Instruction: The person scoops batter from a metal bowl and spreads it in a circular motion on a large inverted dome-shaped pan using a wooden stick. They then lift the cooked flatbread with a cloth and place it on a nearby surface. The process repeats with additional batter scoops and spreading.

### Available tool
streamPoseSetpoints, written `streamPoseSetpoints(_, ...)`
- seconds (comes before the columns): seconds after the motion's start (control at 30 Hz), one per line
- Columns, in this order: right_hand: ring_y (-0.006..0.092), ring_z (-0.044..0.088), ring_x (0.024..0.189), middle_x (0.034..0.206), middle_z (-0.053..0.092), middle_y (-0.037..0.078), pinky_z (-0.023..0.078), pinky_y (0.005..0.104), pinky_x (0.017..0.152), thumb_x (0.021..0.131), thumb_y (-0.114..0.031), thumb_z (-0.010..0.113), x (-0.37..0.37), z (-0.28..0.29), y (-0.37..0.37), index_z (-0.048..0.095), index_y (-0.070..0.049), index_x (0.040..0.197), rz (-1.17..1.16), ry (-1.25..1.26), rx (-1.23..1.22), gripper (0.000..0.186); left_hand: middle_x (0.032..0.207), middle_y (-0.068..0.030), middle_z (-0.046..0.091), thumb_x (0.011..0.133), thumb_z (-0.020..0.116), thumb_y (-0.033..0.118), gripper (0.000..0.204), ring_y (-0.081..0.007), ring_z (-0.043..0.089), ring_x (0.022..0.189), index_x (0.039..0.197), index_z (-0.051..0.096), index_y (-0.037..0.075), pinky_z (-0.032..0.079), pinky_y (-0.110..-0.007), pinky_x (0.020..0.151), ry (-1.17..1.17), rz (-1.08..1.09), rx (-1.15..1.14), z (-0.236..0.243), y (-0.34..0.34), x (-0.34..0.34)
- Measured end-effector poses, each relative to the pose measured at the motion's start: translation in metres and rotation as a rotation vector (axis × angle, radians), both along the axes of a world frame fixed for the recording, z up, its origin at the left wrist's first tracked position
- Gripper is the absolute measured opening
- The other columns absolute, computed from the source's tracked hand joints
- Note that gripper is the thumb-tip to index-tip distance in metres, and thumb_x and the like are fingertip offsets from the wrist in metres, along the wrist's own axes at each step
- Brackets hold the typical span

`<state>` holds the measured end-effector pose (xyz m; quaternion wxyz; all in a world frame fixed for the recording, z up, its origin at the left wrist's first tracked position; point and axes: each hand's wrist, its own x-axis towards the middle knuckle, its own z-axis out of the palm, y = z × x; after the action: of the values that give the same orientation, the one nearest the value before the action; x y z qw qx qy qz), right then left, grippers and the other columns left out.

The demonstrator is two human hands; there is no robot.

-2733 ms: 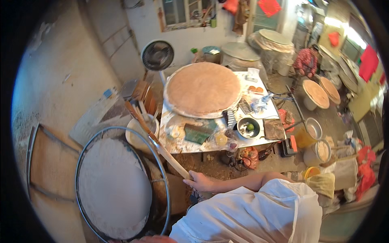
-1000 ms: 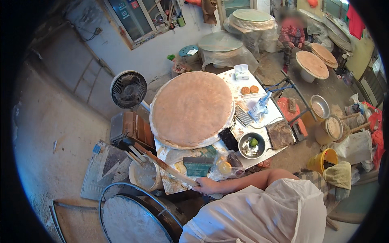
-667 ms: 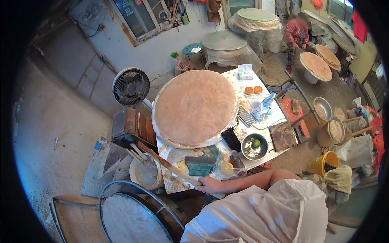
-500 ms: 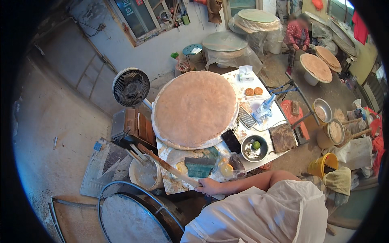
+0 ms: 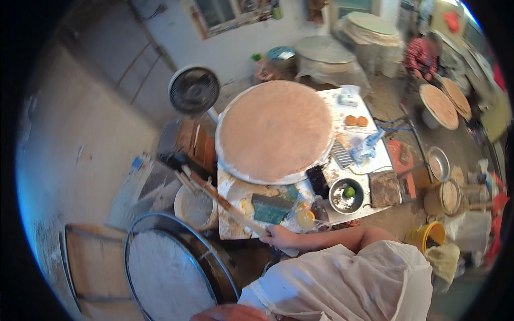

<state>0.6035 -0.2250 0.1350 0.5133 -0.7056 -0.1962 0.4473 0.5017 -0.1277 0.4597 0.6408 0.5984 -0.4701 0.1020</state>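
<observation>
Wooden, 2-toned, the long stick (image 5: 241, 216) is slanting up and leftward from the right hand (image 5: 278, 236), which is grasping its lower part. Low down, the left hand (image 5: 230, 313) is blurring; I cannot tell its grip. Swung carelessly, the stick could be shoving the green slab (image 5: 270, 208), just beyond the right hand, or tipping the bucket (image 5: 188, 222), leftward, which is holding sticks (image 5: 186, 182). Rightward, a metal bowl (image 5: 336, 205) is containing 1 green ball (image 5: 349, 191).

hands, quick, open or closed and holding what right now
Left hand: cannot be told; blurred and cut off by the lower edge.
Right hand: closed, holding the wooden stick.
</observation>
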Motion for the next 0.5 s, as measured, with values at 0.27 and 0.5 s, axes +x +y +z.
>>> streamPoseSetpoints(0.27, 0.017, 0.06, 0.052, 0.067, 0.061, 0.009, 0.05, 0.0327, 0.049, 0.09, -0.03, 0.061, 0.011, 0.002, 0.028, 0.059, 0.004, 0.089, 0.093, 0.043, -0.057, 0.034, 0.068, -0.0156, 0.064, 0.094, 0.047, 0.01, 0.036, -0.026, 0.062, 0.068, 0.063, 0.059, -0.005, 0.05, -0.037, 0.07, 0.745, 1.034, -0.191, -0.117, 0.038, -0.084)
streamPoseSetpoints(0.5, 0.0185, 0.062, 0.056, 0.067, 0.062, 0.009, 0.05, 0.0351, 0.051, 0.091, -0.031, 0.059, 0.032, 0.006, 0.117, 0.061, 0.004, 0.09, 0.264, 0.127, -0.073, 0.035, 0.068, -0.0155, 0.062, 0.094, 0.049, 0.011, 0.036, -0.0214, 0.06, 0.065, 0.063, 0.056, -0.005, 0.048, -0.033, 0.069, 1.133, 1.571, -0.639, -0.176, 0.027, -0.161)
